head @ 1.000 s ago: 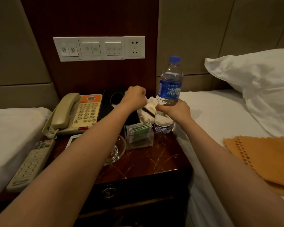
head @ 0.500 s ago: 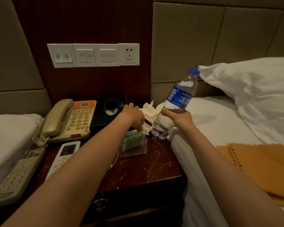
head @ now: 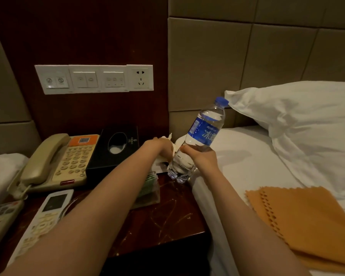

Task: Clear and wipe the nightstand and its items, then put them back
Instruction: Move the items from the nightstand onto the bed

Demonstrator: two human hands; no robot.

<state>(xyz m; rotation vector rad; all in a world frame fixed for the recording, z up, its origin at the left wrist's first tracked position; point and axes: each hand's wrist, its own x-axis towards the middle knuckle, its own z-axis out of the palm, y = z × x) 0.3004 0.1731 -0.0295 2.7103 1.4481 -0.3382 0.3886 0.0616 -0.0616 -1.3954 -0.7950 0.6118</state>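
My right hand point(head: 202, 157) grips a clear water bottle point(head: 204, 130) with a blue label and cap, tilted right above the right edge of the dark wooden nightstand point(head: 167, 220). My left hand point(head: 159, 145) is closed on a crumpled white tissue point(head: 174, 142) pressed against the bottle's lower side. On the nightstand sit a beige phone point(head: 64, 162), a black tissue box point(head: 118, 148), a white remote point(head: 46, 214), a second remote point(head: 0, 218) at the left edge, and a clear holder point(head: 150, 190) with green packets, partly hidden by my left arm.
A white bed point(head: 245, 166) with a pillow point(head: 307, 126) lies to the right, with a folded orange cloth point(head: 307, 222) on it. Another white bed point(head: 2, 168) is at the left. A switch and socket panel point(head: 94, 78) is on the wall behind.
The bottle has been lifted off the nightstand and tilted to the right. My left hand dropped to the tissue, took hold of it and brought it to the bottle.
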